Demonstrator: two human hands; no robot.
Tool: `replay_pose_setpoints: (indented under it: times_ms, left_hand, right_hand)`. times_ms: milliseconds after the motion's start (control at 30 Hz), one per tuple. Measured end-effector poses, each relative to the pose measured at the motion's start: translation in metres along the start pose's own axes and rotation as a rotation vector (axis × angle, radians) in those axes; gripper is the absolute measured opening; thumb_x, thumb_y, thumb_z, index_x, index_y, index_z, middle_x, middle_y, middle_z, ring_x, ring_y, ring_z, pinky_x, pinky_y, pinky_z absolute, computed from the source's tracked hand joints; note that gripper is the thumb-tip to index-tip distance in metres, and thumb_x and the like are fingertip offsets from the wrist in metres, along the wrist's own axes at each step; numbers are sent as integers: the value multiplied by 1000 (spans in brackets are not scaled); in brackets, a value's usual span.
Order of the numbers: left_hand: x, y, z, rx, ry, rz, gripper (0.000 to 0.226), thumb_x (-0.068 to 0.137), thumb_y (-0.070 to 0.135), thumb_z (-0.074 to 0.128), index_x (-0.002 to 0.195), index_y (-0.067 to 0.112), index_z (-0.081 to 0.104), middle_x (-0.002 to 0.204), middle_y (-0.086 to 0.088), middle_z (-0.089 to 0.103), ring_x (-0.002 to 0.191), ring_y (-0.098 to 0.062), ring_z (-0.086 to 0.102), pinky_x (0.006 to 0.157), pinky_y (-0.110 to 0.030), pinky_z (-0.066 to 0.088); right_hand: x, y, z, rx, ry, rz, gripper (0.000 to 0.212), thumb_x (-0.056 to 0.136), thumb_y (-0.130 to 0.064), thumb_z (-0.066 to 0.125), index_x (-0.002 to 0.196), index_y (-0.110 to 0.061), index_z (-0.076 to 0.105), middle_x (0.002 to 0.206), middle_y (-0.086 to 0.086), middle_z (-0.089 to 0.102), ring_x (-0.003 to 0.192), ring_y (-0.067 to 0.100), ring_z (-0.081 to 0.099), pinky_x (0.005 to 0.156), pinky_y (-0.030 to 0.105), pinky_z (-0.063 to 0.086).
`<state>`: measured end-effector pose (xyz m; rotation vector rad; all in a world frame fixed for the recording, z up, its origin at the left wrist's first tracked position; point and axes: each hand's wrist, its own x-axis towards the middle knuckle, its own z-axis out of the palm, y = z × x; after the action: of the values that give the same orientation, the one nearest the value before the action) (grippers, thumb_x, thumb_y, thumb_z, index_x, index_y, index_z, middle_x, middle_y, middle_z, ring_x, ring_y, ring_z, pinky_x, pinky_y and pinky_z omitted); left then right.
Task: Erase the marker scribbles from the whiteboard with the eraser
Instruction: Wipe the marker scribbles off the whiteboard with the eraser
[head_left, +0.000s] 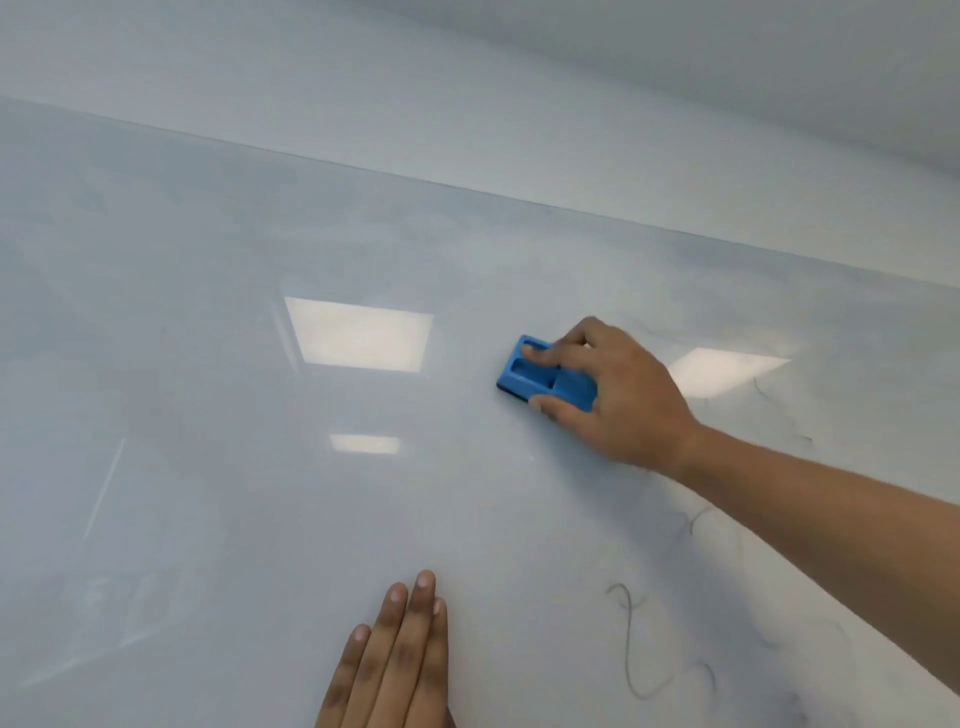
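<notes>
Whiteboard (260, 415): right hand (618, 395) grips eraser (540, 376), long axis roughly left-right; left hand (400, 660) flat, empty.

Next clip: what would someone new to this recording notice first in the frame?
The blue eraser right of centre stands out, pressed to the pale whiteboard by the right hand, whose fingers wrap it. Then the left hand, flat on the board at the bottom edge. Thin marker scribbles remain at lower right.
</notes>
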<state>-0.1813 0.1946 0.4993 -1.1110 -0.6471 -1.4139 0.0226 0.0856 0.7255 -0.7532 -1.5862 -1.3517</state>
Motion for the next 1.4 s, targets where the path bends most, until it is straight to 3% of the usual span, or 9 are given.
replay_pose_setpoints:
  times_ms: [133, 233, 433, 633, 700, 900, 1100, 1300, 1400]
  left_hand:
    - [2, 2, 1, -15, 58, -11, 46, 81, 9, 30, 118, 9, 57, 125, -7, 63, 133, -23, 44, 119, -31, 20]
    - [7, 6, -6, -99, 36, -32, 49, 75, 8, 31, 115, 9, 59, 124, -8, 65, 122, -28, 62, 113, -31, 27]
    - [25, 12, -12, -198, -18, -80, 53, 77, 10, 25, 119, 6, 57, 126, -12, 66, 127, -23, 50, 111, -32, 28]
    - [69, 32, 0, -201, -118, -157, 62, 77, 8, 31, 129, 2, 64, 142, -10, 57, 137, -24, 42, 111, -37, 30]
    - [76, 35, 4, -185, -128, -180, 59, 79, 9, 31, 128, 0, 65, 142, -11, 57, 136, -24, 43, 112, -36, 29]
    - [72, 35, 7, -155, -149, -187, 62, 76, 10, 32, 126, 1, 66, 139, -12, 59, 133, -21, 45, 111, -33, 26]
    - [74, 32, 8, -171, -143, -157, 63, 72, 10, 32, 131, 6, 53, 139, -9, 60, 133, -20, 46, 112, -33, 27]
    - [73, 29, 6, -168, -199, -158, 64, 70, 14, 35, 124, 3, 68, 138, -9, 60, 133, -19, 45, 111, -32, 26]
    - [73, 30, 6, -177, -172, -153, 63, 71, 13, 35, 125, 4, 68, 137, -10, 61, 132, -19, 46, 110, -32, 27]
  right_hand:
    - [9, -4, 7, 71, 55, 104, 41, 80, -41, 75, 120, -35, 67, 99, -7, 49, 91, 17, 52, 80, 42, 52]
    - [-62, -28, -3, 173, -116, -81, 46, 69, -40, 73, 114, -36, 69, 96, -8, 49, 83, 13, 53, 70, 36, 52]
    - [-71, -8, -9, 102, -252, -412, 47, 75, -43, 69, 122, -38, 66, 104, 0, 59, 85, 19, 58, 71, 29, 51]
    - [63, 54, -3, 21, 34, 124, 41, 85, -44, 69, 126, -41, 64, 102, -7, 50, 94, 18, 54, 79, 32, 43]
    - [59, 38, 1, 73, 27, 118, 41, 83, -43, 71, 123, -38, 66, 97, -8, 46, 88, 14, 50, 75, 28, 38]
    - [-2, -8, 3, 152, -196, -302, 42, 82, -47, 69, 124, -43, 62, 102, -10, 49, 89, 12, 50, 70, 30, 46]
    - [90, 35, 4, 27, 19, 132, 43, 86, -47, 67, 128, -42, 61, 106, -5, 50, 103, 23, 56, 82, 33, 43]
    - [27, -72, 31, 182, -94, -324, 45, 86, -46, 67, 130, -41, 60, 110, -6, 54, 98, 18, 52, 77, 29, 39]
    - [40, -47, 23, 137, -115, -295, 44, 89, -48, 65, 132, -43, 57, 112, -8, 53, 101, 17, 52, 78, 31, 43]
